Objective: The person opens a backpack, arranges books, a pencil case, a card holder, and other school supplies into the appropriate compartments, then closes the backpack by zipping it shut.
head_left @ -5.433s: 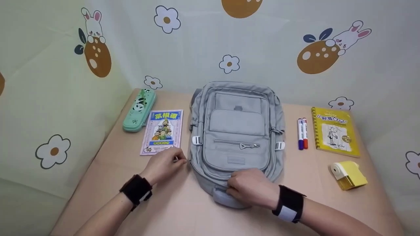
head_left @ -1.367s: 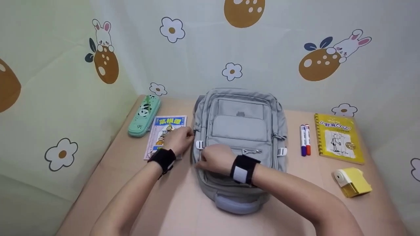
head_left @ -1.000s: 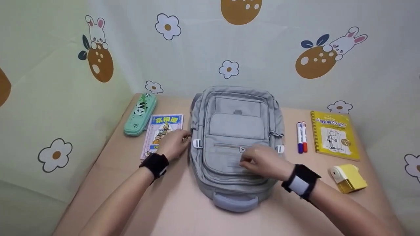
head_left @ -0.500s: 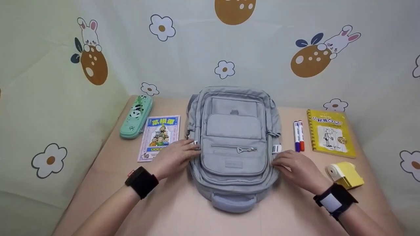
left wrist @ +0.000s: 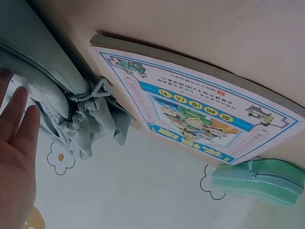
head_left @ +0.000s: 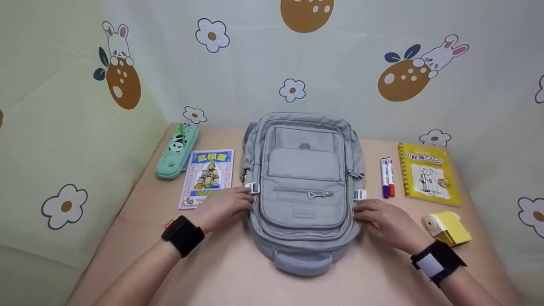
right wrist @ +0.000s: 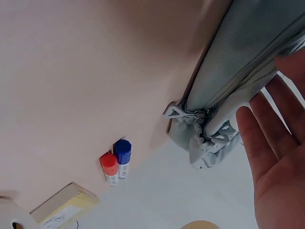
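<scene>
Two hands flank the grey backpack, which lies flat between their fingertips, long axis running away from the person, carry handle nearest. Left hand and right hand rest straight, loosely spread fingers against its sides, wrists angled inward. Half a second ago both sat slightly higher, by the buckles.
</scene>
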`<state>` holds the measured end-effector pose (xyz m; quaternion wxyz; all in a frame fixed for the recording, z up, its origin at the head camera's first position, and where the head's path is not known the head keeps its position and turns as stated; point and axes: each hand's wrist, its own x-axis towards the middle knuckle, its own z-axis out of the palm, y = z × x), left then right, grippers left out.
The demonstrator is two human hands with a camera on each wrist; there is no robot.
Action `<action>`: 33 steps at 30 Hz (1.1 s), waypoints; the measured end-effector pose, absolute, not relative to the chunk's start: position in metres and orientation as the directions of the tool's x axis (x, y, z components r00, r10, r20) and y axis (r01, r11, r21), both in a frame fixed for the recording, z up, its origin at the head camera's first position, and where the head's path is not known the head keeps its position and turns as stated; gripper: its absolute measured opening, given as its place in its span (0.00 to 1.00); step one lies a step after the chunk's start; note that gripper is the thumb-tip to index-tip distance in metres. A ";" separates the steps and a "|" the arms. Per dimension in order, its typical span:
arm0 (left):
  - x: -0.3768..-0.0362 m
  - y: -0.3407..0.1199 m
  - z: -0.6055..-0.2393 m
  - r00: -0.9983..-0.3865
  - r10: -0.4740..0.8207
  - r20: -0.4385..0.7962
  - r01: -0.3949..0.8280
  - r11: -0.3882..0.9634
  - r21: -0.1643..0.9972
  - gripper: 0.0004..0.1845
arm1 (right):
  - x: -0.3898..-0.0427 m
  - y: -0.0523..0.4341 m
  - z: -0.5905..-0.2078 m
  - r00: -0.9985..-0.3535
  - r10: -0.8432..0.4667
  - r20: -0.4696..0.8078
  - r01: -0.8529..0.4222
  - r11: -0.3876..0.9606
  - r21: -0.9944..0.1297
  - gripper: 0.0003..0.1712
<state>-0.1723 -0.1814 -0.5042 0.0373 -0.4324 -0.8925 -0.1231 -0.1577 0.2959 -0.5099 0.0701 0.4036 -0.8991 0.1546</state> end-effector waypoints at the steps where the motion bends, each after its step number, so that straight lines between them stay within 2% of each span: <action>1: -0.172 -0.182 -0.504 -0.627 0.758 0.181 0.778 0.597 0.195 0.10 | -0.158 0.296 -0.510 -0.657 -0.710 0.253 -0.753 0.621 -0.216 0.20; 7: -0.174 -0.181 -0.501 -0.661 0.719 0.215 0.749 0.619 0.235 0.08 | -0.159 0.299 -0.513 -0.645 -0.711 0.280 -0.764 0.609 -0.214 0.18; 12: -0.175 -0.178 -0.496 -0.715 0.660 0.232 0.697 0.642 0.320 0.08 | -0.161 0.301 -0.515 -0.651 -0.682 0.333 -0.759 0.586 -0.282 0.19; 19: -0.176 -0.171 -0.486 -0.824 0.509 0.248 0.560 0.664 0.495 0.07 | -0.164 0.305 -0.512 -0.698 -0.599 0.392 -0.715 0.546 -0.438 0.24; 24: -0.179 -0.163 -0.477 -0.890 0.376 0.260 0.454 0.672 0.584 0.06 | -0.166 0.303 -0.512 -0.694 -0.594 0.407 -0.719 0.549 -0.425 0.22; 28: -0.182 -0.157 -0.471 -0.918 0.291 0.268 0.396 0.664 0.635 0.07 | -0.168 0.301 -0.512 -0.685 -0.613 0.394 -0.728 0.561 -0.394 0.33; 33: -0.187 -0.152 -0.463 -0.939 0.204 0.276 0.343 0.603 0.720 0.08 | -0.171 0.300 -0.512 -0.709 -0.625 0.325 -0.699 0.564 -0.440 0.46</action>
